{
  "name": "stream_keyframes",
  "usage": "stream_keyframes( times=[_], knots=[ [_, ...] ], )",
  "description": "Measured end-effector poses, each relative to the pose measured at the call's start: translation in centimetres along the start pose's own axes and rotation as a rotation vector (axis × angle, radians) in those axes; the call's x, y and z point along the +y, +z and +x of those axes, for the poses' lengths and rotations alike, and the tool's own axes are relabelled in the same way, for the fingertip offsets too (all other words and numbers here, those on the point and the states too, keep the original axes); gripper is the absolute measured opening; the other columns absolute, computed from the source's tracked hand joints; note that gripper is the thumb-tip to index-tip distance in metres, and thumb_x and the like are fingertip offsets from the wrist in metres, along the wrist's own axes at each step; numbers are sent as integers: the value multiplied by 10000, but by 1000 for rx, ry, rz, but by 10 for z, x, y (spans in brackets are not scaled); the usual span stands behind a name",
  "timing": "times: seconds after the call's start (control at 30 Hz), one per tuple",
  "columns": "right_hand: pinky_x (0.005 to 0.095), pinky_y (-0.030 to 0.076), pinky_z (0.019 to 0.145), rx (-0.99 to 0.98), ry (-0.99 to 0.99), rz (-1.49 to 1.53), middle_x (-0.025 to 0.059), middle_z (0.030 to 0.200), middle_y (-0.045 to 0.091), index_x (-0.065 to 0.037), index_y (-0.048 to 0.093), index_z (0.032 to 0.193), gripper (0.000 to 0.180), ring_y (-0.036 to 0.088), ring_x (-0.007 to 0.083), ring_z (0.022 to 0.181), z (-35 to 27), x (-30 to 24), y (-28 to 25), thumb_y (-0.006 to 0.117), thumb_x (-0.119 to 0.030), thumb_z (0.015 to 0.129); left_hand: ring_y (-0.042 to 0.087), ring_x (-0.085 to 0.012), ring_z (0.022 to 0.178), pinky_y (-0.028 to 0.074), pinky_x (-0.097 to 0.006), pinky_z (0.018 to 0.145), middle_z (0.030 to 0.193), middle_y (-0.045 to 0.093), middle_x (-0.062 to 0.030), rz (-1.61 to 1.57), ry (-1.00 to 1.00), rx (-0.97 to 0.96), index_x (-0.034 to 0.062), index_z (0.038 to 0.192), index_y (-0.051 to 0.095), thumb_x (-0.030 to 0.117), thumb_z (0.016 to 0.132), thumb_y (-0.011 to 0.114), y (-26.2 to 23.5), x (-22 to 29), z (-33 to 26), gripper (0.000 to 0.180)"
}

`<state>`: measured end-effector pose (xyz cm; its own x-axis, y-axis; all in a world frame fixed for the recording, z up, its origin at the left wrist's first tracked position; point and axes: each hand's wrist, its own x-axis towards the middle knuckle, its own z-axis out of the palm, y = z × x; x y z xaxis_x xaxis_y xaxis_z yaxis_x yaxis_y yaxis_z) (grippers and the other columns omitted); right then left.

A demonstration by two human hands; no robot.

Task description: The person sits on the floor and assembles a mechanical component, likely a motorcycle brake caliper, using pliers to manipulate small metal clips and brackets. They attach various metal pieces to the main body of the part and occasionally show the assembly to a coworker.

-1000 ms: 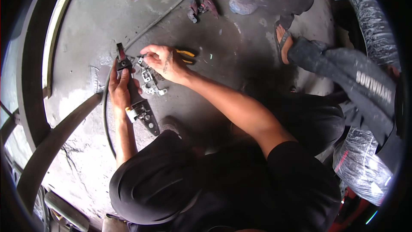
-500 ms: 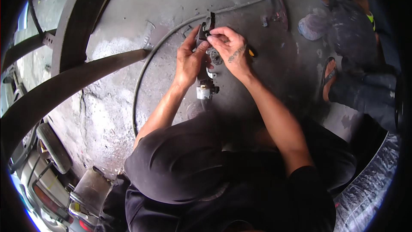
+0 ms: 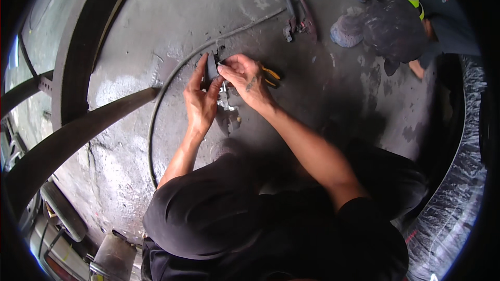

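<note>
Since half a second ago, view is swinging right; both hands are staying closed on the same small metal part [image 3: 214, 67], now at centre far. Left hand [image 3: 200, 99] is gripping the part from the left, fingers upright along it. Right hand [image 3: 245, 75] is pinching its top from the right. Part is held just above the grey concrete floor [image 3: 172, 15]. Yellow-handled pliers [image 3: 272, 76] are lying just right of the right hand. Black cable [image 3: 156, 114] is curving along the left. Another person [image 3: 401, 21] is crouching far right.

No packages, labels, signs, screens visible
</note>
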<state>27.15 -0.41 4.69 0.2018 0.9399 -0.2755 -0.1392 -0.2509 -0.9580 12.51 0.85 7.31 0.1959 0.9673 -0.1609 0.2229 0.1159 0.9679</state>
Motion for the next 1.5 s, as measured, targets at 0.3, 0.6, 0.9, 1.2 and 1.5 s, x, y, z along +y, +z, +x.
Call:
stream_keyframes(
  times=[0.3,0.6,0.9,1.2,1.5],
  knots=[
    [260,565,732,-214,-47,-127,61,921,737,32,707,1072,255,696,108,824,16,-23,-8,744,-196,965,612,-91,749,527,-249,654,1086,739,-97,78,47,3,32,1530,511,104,985,714,-11,-2,11,587],
    [446,598,806,-94,-206,-872,186,1022,747,-45,704,1188,290,741,333,912,61,20,-88,720,-217,954,603,-87,605,494,-254,500,839,662,-33,-134,-98,68,54,1540,499,164,997,717,-32,-3,21,595],
    [568,478,1042,-173,87,-1354,242,1469,497,-120,478,1445,611,473,488,1378,-4,60,-103,750,-288,924,614,-106,606,522,-252,513,983,683,-78,-281,-158,107,52,1514,520,149,1018,679,-45,-19,26,530],
    [493,523,916,-145,-403,-1241,175,1172,588,-46,590,1359,500,583,394,1110,-16,59,-80,737,-225,916,620,-128,596,537,-275,510,997,691,-108,-429,-212,112,44,1529,493,156,1023,664,-52,-11,27,546],
    [531,522,914,-319,-225,-1117,271,1184,565,-26,563,1229,375,613,453,1092,-26,93,-36,673,-103,878,628,-155,568,546,-302,483,973,668,-112,-498,-241,0,32,1514,470,181,1064,602,-48,13,28,493]
  ],
)
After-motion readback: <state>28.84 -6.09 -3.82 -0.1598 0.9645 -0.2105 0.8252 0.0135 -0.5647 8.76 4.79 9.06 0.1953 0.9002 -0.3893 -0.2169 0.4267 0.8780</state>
